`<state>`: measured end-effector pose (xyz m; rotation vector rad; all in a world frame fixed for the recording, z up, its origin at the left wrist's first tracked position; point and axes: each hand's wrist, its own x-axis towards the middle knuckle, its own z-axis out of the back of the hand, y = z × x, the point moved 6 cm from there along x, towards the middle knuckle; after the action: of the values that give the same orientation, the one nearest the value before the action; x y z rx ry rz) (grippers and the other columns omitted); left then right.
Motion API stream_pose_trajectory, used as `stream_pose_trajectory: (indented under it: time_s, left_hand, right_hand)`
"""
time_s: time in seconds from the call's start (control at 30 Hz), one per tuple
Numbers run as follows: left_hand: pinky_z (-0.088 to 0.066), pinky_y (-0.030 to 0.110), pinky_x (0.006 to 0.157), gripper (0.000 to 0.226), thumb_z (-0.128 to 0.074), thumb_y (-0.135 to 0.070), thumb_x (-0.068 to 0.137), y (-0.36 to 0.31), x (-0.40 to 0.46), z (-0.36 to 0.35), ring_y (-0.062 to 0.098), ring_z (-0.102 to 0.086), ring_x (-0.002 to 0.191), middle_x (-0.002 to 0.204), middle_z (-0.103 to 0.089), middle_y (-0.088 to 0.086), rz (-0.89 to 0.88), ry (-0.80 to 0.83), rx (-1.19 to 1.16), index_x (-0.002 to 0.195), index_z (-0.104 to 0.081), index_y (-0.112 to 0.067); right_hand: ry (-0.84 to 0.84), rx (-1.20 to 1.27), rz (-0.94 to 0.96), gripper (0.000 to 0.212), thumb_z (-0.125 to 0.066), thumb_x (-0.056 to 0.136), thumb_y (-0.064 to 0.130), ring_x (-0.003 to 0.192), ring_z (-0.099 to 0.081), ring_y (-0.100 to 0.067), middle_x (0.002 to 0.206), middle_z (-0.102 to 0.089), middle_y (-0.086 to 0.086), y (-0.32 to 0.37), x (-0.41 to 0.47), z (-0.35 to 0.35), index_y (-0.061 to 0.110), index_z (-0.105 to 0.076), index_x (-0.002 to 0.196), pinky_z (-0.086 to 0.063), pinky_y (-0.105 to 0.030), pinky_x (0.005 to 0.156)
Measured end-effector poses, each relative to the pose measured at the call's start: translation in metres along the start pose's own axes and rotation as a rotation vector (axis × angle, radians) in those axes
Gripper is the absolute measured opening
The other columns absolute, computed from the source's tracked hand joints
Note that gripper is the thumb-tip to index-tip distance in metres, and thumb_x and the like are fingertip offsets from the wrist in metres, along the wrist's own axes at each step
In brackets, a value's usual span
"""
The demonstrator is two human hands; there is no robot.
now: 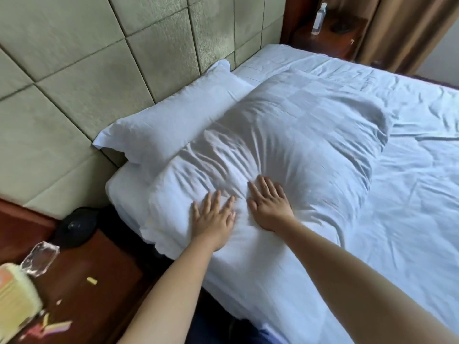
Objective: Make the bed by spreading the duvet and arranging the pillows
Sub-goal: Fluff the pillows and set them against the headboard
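Note:
A large white pillow [298,135] lies on the bed, creased where it is pushed down near its front edge. My left hand [213,219] and my right hand [268,207] both press flat on it with fingers spread, side by side. A second white pillow [169,120] lies behind it, against the green padded headboard [87,83]. The white duvet [409,194] is spread over the bed to the right, with wrinkles.
A dark wooden bedside table [94,294] stands at the lower left with a black round object [74,225], a clear plastic piece [39,258] and a yellow pack [15,299]. A second nightstand with a bottle [319,18] is at the far corner, beside a brown curtain [402,28].

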<state>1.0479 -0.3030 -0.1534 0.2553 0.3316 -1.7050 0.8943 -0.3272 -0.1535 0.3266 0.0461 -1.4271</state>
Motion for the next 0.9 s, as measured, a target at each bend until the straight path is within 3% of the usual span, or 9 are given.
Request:
stream_pose_trajectory:
  time_s: [0.1, 0.2, 0.27, 0.4, 0.53, 0.63, 0.73, 0.83, 0.9]
  left_hand:
    - [0.007, 0.048, 0.117, 0.052, -0.008, -0.044, 0.1, 0.001, -0.037, -0.014, 0.011, 0.014, 0.146, 0.159, 0.012, -0.011, -0.032, 0.05, 0.034, 0.15, 0.003, -0.037]
    - [0.006, 0.043, 0.118, 0.052, -0.01, -0.041, 0.102, 0.014, -0.064, -0.018, 0.007, 0.011, 0.146, 0.159, 0.01, -0.013, -0.045, 0.083, 0.022, 0.152, -0.001, -0.034]
    - [0.001, 0.042, 0.119, 0.053, -0.018, -0.042, 0.102, 0.027, -0.075, -0.014, 0.008, 0.006, 0.146, 0.16, 0.005, -0.012, 0.024, 0.074, -0.065, 0.152, -0.006, -0.031]
    - [-0.021, 0.043, 0.116, 0.066, -0.038, -0.046, 0.097, 0.065, -0.094, -0.004, 0.022, -0.012, 0.146, 0.16, -0.008, 0.0, 0.397, -0.069, -0.474, 0.152, -0.013, -0.019]
    - [-0.038, 0.042, 0.104, 0.07, -0.046, -0.051, 0.094, 0.084, -0.109, -0.025, 0.031, -0.039, 0.132, 0.148, -0.035, 0.009, 0.796, 0.001, -1.258, 0.149, -0.023, -0.013]
    - [-0.04, 0.041, 0.091, 0.065, -0.044, -0.059, 0.091, 0.086, -0.11, -0.037, 0.029, -0.049, 0.117, 0.129, -0.05, 0.009, 0.853, 0.086, -1.468, 0.139, -0.04, -0.015]
    - [-0.046, 0.041, 0.093, 0.069, -0.049, -0.067, 0.084, 0.091, -0.101, -0.048, 0.029, -0.054, 0.11, 0.12, -0.055, 0.009, 0.883, 0.109, -1.599, 0.13, -0.05, -0.016]
    - [-0.048, 0.036, 0.08, 0.069, -0.052, -0.073, 0.076, 0.096, -0.084, -0.053, 0.025, -0.059, 0.092, 0.104, -0.062, 0.007, 0.849, 0.159, -1.768, 0.117, -0.059, -0.017]
    - [-0.049, 0.036, 0.077, 0.065, -0.053, -0.072, 0.076, 0.104, -0.069, -0.049, 0.026, -0.061, 0.091, 0.103, -0.065, 0.008, 0.818, 0.169, -1.874, 0.111, -0.06, -0.018]
  right_hand:
    - [0.054, -0.002, 0.05, 0.079, 0.006, 0.082, 0.059, 0.148, 0.007, -0.02, 0.161, 0.006, -0.007, 0.013, -0.043, -0.012, 0.025, 0.0, 0.153, 0.005, -0.039, 0.118]
    - [0.168, -0.023, 0.107, 0.075, -0.012, 0.093, 0.064, 0.147, 0.016, -0.021, 0.159, 0.016, -0.009, 0.034, -0.077, -0.022, 0.022, 0.006, 0.153, 0.01, -0.041, 0.118]
    - [0.24, -0.05, 0.135, 0.087, -0.021, 0.089, 0.072, 0.146, 0.02, -0.023, 0.158, 0.019, -0.011, 0.051, -0.091, -0.026, 0.022, 0.009, 0.153, 0.011, -0.045, 0.118]
    - [0.312, -0.103, 0.225, 0.111, -0.036, 0.076, 0.084, 0.145, 0.022, -0.028, 0.157, 0.022, -0.012, 0.079, -0.1, -0.027, 0.02, 0.013, 0.152, 0.012, -0.052, 0.116]
    - [0.306, -0.152, 0.251, 0.115, -0.043, 0.072, 0.084, 0.144, 0.023, -0.03, 0.157, 0.024, -0.011, 0.085, -0.094, -0.028, 0.023, 0.015, 0.151, 0.012, -0.056, 0.114]
    - [0.284, -0.109, 0.261, 0.109, -0.043, 0.075, 0.081, 0.145, 0.022, -0.028, 0.158, 0.022, -0.009, 0.091, -0.087, -0.026, 0.027, 0.011, 0.152, 0.011, -0.054, 0.115]
    - [0.275, -0.055, 0.272, 0.099, -0.04, 0.08, 0.077, 0.146, 0.019, -0.024, 0.159, 0.017, -0.007, 0.103, -0.077, -0.019, 0.028, 0.006, 0.152, 0.01, -0.05, 0.117]
    - [0.245, -0.015, 0.313, 0.09, -0.041, 0.085, 0.071, 0.147, 0.009, -0.021, 0.16, 0.006, -0.005, 0.121, -0.06, -0.016, 0.026, -0.003, 0.153, 0.002, -0.048, 0.118]
    - [0.186, 0.007, 0.349, 0.081, -0.042, 0.087, 0.066, 0.147, 0.0, -0.019, 0.159, -0.004, -0.003, 0.134, -0.046, -0.012, 0.025, -0.013, 0.151, -0.005, -0.043, 0.118]
